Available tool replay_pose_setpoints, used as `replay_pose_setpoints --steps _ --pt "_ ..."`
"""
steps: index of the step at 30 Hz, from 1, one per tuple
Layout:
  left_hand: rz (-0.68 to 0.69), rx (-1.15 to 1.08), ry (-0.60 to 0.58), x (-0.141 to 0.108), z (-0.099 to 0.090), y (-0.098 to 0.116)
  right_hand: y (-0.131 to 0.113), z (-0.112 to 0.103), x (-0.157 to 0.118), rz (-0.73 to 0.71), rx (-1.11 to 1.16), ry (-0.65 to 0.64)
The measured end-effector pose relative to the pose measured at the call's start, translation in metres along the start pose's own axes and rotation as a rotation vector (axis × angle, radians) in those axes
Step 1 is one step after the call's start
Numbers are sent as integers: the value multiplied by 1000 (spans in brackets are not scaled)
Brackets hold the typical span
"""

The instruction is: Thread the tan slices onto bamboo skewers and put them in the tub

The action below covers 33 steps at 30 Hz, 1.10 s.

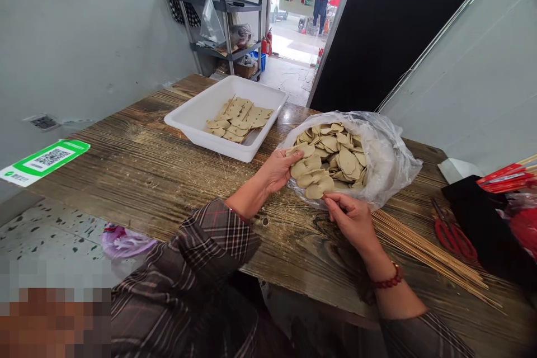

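Note:
Several thin beige round slices hang in an overlapping row between my hands, over the near edge of an open clear plastic bag. My left hand pinches the slice at the upper left of the row. At the row's lower right, my right hand is closed on what looks like the end of a bamboo skewer, mostly hidden by the slices and fingers. More loose beige slices fill the bag. A bundle of bamboo skewers lies on the table beside my right wrist.
Beyond my left hand stands a white plastic tub with skewered slices in it. Red-handled scissors and a black box are at the right. A green QR card lies left on the wooden table. A cart stands behind.

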<state>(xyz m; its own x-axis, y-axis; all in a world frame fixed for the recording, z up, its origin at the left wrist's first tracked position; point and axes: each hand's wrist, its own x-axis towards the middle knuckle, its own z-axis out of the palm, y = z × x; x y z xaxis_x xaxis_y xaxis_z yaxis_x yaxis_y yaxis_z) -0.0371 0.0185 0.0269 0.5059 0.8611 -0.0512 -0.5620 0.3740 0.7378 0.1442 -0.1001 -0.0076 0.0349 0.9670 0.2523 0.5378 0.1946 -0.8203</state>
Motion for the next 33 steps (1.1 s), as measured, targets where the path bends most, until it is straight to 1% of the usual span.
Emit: replay_pose_setpoints --steps 8,12,14,17,20,24,27,30,33 --pt "-11 30 -27 0 1 -4 -3 2 1 25 32 -3" --pt "-19 14 -30 2 -1 -3 -3 1 2 64 117 -6" --pt "-43 7 -9 4 -4 -3 -2 0 3 89 172 8" --pt "-118 14 2 4 -6 -3 -1 -1 3 132 242 38" --pt "-169 48 -58 1 -4 -7 -1 -1 4 164 284 54" --pt "-170 78 -127 -5 2 -14 -2 -1 4 187 293 64" --pt "-136 92 -108 -6 4 -18 -1 -1 4 205 290 61" --pt "-110 101 -45 -5 3 -19 0 -1 5 209 278 62" --pt "-87 111 -9 -4 2 -19 -1 -2 5 203 249 56"
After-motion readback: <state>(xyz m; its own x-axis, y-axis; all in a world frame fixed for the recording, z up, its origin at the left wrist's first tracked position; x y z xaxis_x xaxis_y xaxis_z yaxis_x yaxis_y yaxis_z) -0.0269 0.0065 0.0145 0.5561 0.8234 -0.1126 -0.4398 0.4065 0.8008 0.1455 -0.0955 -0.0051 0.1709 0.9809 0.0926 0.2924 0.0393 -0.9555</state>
